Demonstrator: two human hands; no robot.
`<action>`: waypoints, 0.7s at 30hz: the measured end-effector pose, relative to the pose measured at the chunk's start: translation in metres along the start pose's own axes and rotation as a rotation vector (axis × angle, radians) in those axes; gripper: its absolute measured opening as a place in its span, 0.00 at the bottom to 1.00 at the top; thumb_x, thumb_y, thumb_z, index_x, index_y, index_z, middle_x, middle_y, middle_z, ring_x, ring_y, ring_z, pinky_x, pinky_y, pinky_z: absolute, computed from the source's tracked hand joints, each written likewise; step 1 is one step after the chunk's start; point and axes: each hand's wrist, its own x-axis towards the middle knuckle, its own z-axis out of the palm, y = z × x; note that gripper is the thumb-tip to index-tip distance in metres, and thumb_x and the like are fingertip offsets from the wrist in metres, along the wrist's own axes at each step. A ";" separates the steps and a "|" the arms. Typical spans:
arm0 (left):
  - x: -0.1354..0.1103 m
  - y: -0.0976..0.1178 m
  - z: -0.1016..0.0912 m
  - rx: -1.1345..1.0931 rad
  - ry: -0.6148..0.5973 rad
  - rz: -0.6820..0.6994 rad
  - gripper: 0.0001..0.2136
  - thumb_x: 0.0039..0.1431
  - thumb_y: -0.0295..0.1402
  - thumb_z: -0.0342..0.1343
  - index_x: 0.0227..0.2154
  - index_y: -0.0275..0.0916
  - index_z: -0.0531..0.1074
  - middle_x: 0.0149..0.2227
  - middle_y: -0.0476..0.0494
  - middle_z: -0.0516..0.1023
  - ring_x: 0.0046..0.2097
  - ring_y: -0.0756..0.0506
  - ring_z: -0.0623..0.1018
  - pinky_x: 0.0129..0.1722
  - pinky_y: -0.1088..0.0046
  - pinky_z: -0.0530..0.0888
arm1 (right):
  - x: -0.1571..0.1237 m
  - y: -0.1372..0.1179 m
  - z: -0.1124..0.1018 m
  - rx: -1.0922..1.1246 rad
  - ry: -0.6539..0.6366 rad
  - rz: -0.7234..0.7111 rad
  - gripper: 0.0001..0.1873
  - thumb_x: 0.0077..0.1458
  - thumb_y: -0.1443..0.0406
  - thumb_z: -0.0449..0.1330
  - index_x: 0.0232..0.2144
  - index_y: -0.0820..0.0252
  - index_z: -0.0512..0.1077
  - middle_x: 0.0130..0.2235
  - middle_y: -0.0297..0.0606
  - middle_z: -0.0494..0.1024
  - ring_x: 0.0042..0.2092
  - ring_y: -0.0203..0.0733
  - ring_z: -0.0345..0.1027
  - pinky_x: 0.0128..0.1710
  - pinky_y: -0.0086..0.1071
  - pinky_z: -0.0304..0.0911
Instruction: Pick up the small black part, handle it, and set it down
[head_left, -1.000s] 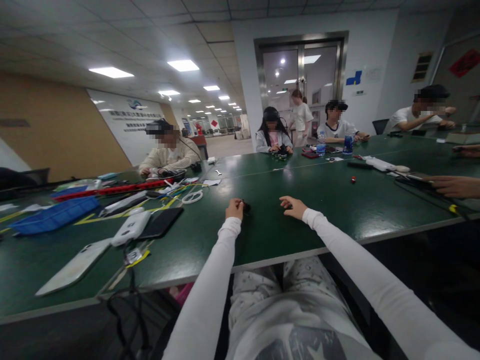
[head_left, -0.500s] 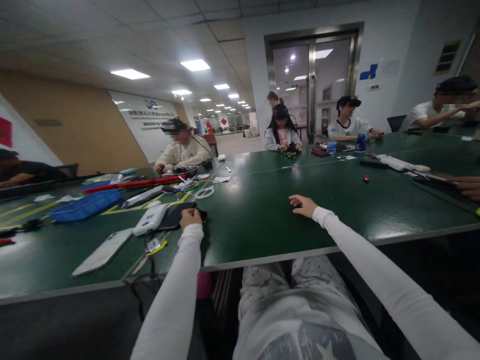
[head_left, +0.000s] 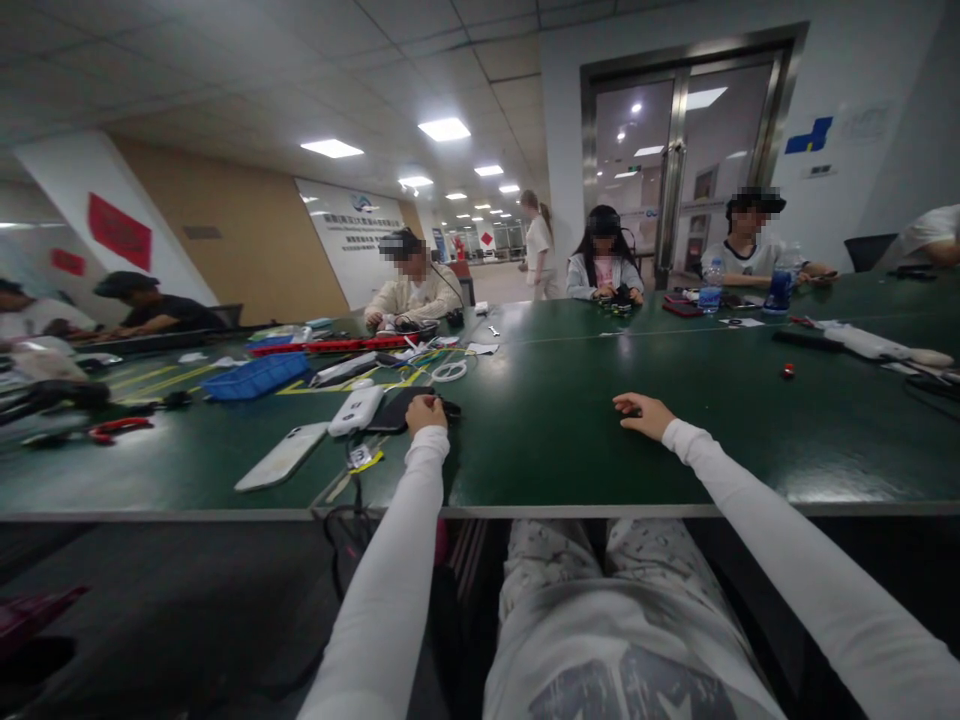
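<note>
Head view: small dark object [head_left: 448, 408] on the green desk [head_left: 555, 440], just right of the left hand [head_left: 426, 413] and partly hidden by it; too small and dark to tell long axis or heading. Left grip curled over that object, fingers bent, arm in white sleeve stretched straight forward. Right hand [head_left: 643, 415] palm-down on the desk, well apart from the left, fingers pointing left, slightly bent, grasping nothing clearly visible. Black tablet [head_left: 396, 410] and white device [head_left: 355, 410] just left of the left hand; white phone [head_left: 283, 456] nearer the desk edge.
</note>
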 end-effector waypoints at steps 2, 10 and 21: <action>0.000 0.001 0.000 0.050 -0.005 0.004 0.08 0.49 0.33 0.48 0.31 0.35 0.65 0.35 0.40 0.70 0.40 0.45 0.69 0.42 0.68 0.63 | 0.000 0.001 0.000 0.000 -0.006 0.002 0.22 0.40 0.69 0.59 0.42 0.58 0.64 0.39 0.37 0.71 0.38 0.36 0.65 0.40 0.35 0.60; 0.000 0.000 0.005 0.123 -0.085 0.043 0.09 0.48 0.35 0.49 0.30 0.36 0.67 0.35 0.40 0.68 0.41 0.43 0.67 0.41 0.67 0.63 | 0.001 0.001 0.001 -0.004 0.013 0.007 0.22 0.39 0.70 0.59 0.41 0.59 0.64 0.38 0.37 0.72 0.38 0.36 0.66 0.40 0.34 0.61; 0.004 -0.002 0.008 0.141 -0.141 0.050 0.09 0.47 0.36 0.49 0.29 0.37 0.67 0.34 0.41 0.69 0.39 0.45 0.69 0.39 0.69 0.65 | 0.001 -0.002 -0.001 -0.023 0.004 -0.002 0.22 0.39 0.69 0.59 0.41 0.59 0.64 0.38 0.37 0.71 0.38 0.36 0.65 0.40 0.34 0.61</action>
